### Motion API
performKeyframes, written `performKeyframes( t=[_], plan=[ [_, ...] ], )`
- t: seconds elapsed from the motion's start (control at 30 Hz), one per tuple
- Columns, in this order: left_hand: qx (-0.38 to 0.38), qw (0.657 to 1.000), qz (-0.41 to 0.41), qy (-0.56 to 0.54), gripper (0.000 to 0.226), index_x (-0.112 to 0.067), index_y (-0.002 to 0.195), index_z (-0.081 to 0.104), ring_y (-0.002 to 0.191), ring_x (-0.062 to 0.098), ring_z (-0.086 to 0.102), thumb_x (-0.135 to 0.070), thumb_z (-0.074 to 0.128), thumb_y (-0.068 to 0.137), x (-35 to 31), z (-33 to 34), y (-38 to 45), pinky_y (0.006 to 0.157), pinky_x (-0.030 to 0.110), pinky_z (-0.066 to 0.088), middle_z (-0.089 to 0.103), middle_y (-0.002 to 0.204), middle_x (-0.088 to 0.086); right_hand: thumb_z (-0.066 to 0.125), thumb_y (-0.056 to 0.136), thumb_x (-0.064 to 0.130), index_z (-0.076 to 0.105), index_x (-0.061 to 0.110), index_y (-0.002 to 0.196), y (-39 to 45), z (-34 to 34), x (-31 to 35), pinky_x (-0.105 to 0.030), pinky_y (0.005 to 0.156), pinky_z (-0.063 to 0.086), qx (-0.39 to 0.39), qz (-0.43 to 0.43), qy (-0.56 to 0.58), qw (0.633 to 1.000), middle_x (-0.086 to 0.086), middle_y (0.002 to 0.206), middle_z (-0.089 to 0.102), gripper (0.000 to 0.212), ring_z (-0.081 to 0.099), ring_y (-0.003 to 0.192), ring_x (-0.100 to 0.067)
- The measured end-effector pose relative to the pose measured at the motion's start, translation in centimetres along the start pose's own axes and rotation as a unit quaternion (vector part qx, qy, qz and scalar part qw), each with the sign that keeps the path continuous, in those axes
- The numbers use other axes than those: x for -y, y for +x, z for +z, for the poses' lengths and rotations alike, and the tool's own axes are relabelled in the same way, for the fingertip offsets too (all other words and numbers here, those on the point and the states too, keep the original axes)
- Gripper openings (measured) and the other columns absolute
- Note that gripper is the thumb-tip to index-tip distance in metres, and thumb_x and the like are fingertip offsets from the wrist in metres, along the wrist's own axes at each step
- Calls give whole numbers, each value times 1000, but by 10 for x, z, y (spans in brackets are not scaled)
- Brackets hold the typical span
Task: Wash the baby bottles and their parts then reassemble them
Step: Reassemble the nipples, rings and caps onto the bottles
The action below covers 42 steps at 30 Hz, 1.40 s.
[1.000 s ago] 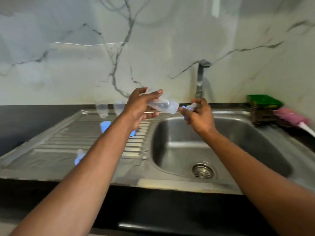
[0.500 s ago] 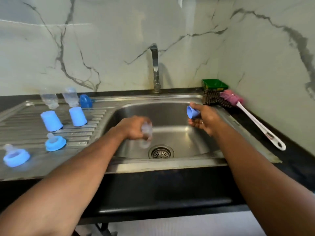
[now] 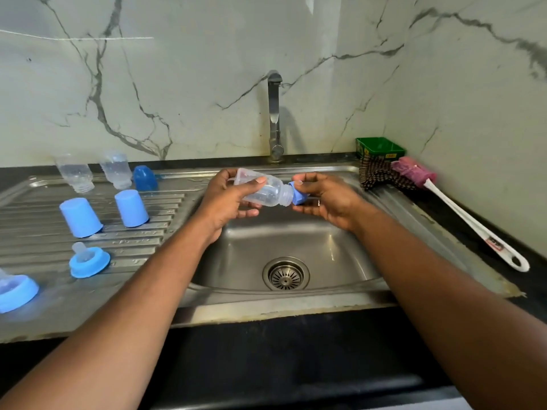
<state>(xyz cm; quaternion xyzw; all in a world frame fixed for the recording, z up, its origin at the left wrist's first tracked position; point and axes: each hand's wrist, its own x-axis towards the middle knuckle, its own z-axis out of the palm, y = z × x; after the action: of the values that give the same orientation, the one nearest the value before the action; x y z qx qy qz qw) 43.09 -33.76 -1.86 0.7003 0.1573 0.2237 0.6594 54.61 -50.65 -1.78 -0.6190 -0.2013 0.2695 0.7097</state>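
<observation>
a: any writing you can read, starting from the left?

b: none on the drainboard [image 3: 88, 238] pieces. at its near left edge sits a blue collar with a clear teat [image 3: 16, 291], then a second blue collar and teat [image 3: 88, 261]. behind them two blue caps [image 3: 80, 217] [image 3: 131, 208] stand mouth down, and at the back two clear bottles [image 3: 75, 173] [image 3: 117, 170] stand inverted, with a blue dome cap [image 3: 145, 178] just beside them.

a: anything inside those bottles?

b: they look empty. small droplets, perhaps; i cannot tell.

a: and the hands?

b: over the sink basin [image 3: 340, 250], the left hand [image 3: 229, 202] is wrapped round a clear baby bottle [image 3: 263, 190] held on its side, neck to the right. it looks empty. the right hand [image 3: 328, 202] pinches a blue screw ring [image 3: 297, 195] right at the bottle's threaded neck, touching it.

a: further right?

b: a steel tap [image 3: 274, 113] at the back wall, not running. then a green tub [image 3: 380, 147] with a yellow label too small to read, a dark checked cloth [image 3: 381, 176] against it, and a pink-headed bottle brush [image 3: 467, 220] on the black counter [image 3: 518, 273]. its white handle has a red-and-dark mark, unreadable.
</observation>
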Motion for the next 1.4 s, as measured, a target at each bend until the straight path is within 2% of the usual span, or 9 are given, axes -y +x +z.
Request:
performKeyframes(
  t=[0.27,0.5,0.73,0.87,0.93,1.0,1.1,1.23,1.4],
  plan=[
    [69,991,-6,-114,45,-13,117,40,99,30,69,0,69,85,3,13,-3,75,39,62,59,127,16,70,84,3,66,9,106,-4,-2,-12,-34,76,62,-2,-56,41,998,-9,93,74,23,72,81,-25],
    [141,979,10,-148,60,-17,100,41,97,28,69,17,69,59,4,7,-3,71,38,62,58,115,9,64,92,11,67,7,97,-8,-2,-2,-28,65,61,8,-69,39,997,-8,84,74,7,72,72,-19],
    [143,984,104,24,70,-20,96,47,102,16,63,2,89,45,11,6,-3,82,32,57,64,112,6,62,88,58,66,4,109,-18,-2,-4,-28,51,55,-20,27,-134,990,-16,74,69,58,65,57,-22],
    [80,992,82,56,61,-16,104,48,99,15,61,4,88,61,9,6,-3,66,28,59,58,107,1,54,100,18,60,9,109,-16,4,1,-38,81,61,49,1,-11,999,-14,100,65,14,66,84,-24],
    [84,991,63,84,56,-15,108,54,97,13,62,0,87,64,9,3,-3,64,28,60,61,110,1,54,98,3,60,12,106,-15,5,-1,-34,84,59,57,-31,0,998,-9,99,67,13,67,83,-20],
    [90,989,66,101,59,-12,113,58,93,11,64,-4,89,63,8,4,-4,65,29,60,63,113,3,63,94,12,65,8,104,-17,2,-3,-30,75,60,36,-59,-53,996,-7,88,70,11,66,73,-18],
    [83,984,103,115,58,-13,111,60,92,10,64,-6,91,62,10,10,-2,71,32,60,64,110,3,72,85,42,67,-1,107,-17,-1,-3,-30,59,58,-37,-47,-145,988,-10,76,68,48,60,61,-18],
    [80,973,165,142,62,-14,109,60,99,7,61,-6,93,57,11,11,-2,84,16,52,63,111,1,67,91,35,64,9,111,-16,-1,1,-35,62,59,-3,-13,-90,996,-13,82,65,33,59,61,-19],
    [94,945,248,191,59,-14,104,62,106,7,61,-4,93,55,8,5,-5,93,22,50,65,110,-2,69,69,67,72,9,98,-21,-1,-1,-23,43,43,-39,2,-175,984,-4,60,58,65,47,46,-12]
  ],
)
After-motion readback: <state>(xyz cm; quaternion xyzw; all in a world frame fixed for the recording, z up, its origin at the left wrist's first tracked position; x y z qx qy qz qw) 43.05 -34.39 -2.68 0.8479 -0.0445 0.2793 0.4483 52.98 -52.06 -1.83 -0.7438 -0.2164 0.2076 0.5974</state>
